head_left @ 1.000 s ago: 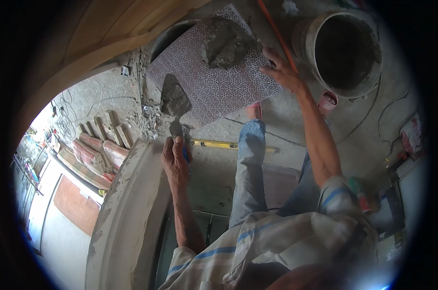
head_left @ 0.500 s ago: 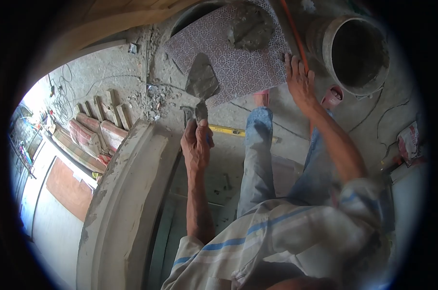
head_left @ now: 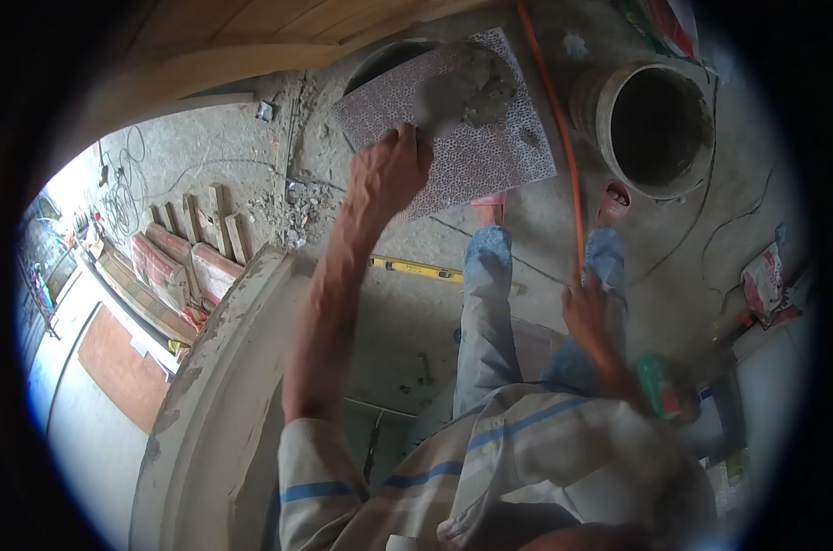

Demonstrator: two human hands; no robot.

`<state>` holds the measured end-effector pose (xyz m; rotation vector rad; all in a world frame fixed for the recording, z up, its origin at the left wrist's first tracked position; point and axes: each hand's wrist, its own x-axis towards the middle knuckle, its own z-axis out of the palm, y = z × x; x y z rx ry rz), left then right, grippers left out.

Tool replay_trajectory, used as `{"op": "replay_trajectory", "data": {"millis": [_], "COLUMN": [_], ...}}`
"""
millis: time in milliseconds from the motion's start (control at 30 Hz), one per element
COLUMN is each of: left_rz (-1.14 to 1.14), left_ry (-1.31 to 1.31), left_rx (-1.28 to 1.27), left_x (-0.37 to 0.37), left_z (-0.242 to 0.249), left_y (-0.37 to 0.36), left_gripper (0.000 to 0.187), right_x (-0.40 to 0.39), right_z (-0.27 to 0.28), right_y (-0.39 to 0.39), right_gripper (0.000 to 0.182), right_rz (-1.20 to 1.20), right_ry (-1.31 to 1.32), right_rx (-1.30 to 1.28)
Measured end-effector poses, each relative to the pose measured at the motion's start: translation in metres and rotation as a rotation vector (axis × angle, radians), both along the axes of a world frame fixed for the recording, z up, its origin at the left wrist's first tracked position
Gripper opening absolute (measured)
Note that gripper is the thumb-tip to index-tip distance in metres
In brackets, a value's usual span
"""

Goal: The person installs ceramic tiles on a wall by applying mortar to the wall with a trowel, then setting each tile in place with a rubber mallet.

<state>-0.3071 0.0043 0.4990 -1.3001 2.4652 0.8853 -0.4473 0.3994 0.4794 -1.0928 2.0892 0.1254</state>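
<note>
Roughly, biggest first: curved plastered ledge sweeps up the lower left, concrete floor beyond it. Patterned tile lies on the floor at top centre, tilted, its long axis running lower left to upper right. A grey mortar heap sits on the tile's upper part. Dirty bucket stands just right of the tile, apart from it, with an orange hose running between them. Yellow spirit level lies below the tile, near the jeans leg.

Left hand reaches out ahead over the tile's left edge, fist closed, knuckles to camera. It sits just lower left of the mortar. Whatever it grips is hidden behind the hand; cannot tell if a tool is in it.

Right hand is pulled back near the right knee, well apart from the tile, fingers loosely spread, nothing held.

Hands are wide apart. Left is clearly the nearer one to the mortar, which lies up and right from it, along the tile's long axis.
</note>
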Motion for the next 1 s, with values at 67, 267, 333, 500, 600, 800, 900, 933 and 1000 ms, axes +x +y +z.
{"op": "replay_trajectory", "data": {"millis": [67,267,333,500,600,800,900,933,1000], "left_rz": [-0.177,0.034,0.528,0.86,0.742,0.29,0.411,0.317,0.331], "left_ry": [-0.058,-0.03,0.006,0.313,0.286,-0.232,-0.247,-0.114,-0.088], "left_rx": [-0.064,0.178,0.63,0.805,0.782,0.405,0.412,0.379,0.441], "left_x": [-0.012,-0.023,-0.032,-0.063,-0.076,-0.111,-0.085,-0.054,-0.039], "left_z": [-0.004,-0.015,-0.001,-0.029,-0.031,0.031,-0.007,-0.044,-0.042], "left_y": [-0.02,-0.048,-0.03,0.018,0.021,-0.009,-0.004,0.015,0.042], "left_gripper": [0.028,0.038,0.046,0.044,0.046,0.047,0.055,0.053,0.049], "right_x": [-0.005,-0.012,-0.012,-0.012,-0.022,-0.027,-0.035,-0.035,-0.032], "right_z": [0.016,0.009,-0.002,-0.023,-0.013,-0.017,-0.011,-0.017,-0.013], "right_y": [0.052,0.152,0.138,0.155,0.148,0.149,0.137,0.142,0.145], "right_gripper": [0.06,0.059,0.06,0.062,0.061,0.062,0.063,0.063,0.064], "right_rz": [0.022,-0.494,-0.555,-0.553,-0.638,-0.619,-0.634,-0.643,-0.653], "right_ry": [0.168,0.21,0.178,0.164,0.127,0.099,0.083,0.091,0.089], "right_rx": [0.114,0.173,0.242,0.226,0.319,0.36,0.459,0.453,0.459]}}
